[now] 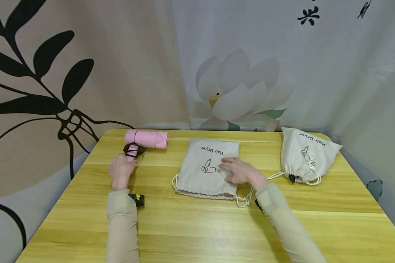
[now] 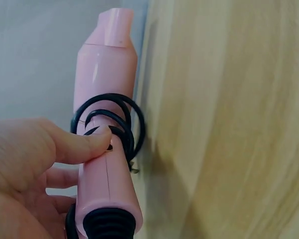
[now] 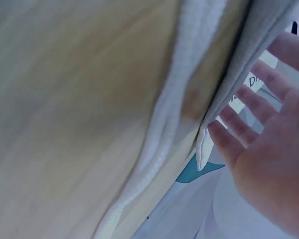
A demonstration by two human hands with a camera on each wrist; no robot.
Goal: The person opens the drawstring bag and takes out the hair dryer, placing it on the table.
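A pink hair dryer lies near the back left of the table, its black cord coiled round the handle. My left hand grips that handle, the thumb pressed across it beside the coils in the left wrist view. In the middle of the table a flat white drawstring bag, printed "Hair Dryer" with a dryer drawing, has its gathered mouth toward me. My right hand is over the bag's right side, fingers spread and fairly straight, fingertips right at the cloth. The right wrist view shows nothing held in that hand.
At the back right stands a second, fuller "Hair Dryer" bag, its mouth cinched by a black cord stopper. White drawstrings trail from the middle bag's corners. Patterned curtains hang behind the wooden table.
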